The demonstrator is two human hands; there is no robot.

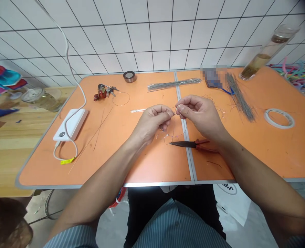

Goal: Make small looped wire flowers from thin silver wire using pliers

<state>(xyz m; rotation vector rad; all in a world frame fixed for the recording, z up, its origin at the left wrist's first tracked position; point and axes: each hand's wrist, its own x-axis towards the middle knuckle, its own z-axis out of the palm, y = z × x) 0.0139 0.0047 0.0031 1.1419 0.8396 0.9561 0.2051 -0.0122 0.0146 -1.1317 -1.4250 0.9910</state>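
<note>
Above the middle of the orange table, my left hand and my right hand come close together. Both pinch a thin copper-coloured wire, which bends in loops below the fingers. The exact spot where the fingertips meet the wire is too small to make out. Pliers with dark long jaws and red handles lie just beneath the hands, partly covered by my right forearm. Left of my left hand, a few short silvery wires rest on the table.
The orange table holds a white power bank with a cable, keys, dark tape, a wire bundle, another wire bundle, a white tape ring and a tall glass bottle. A tiled wall stands behind.
</note>
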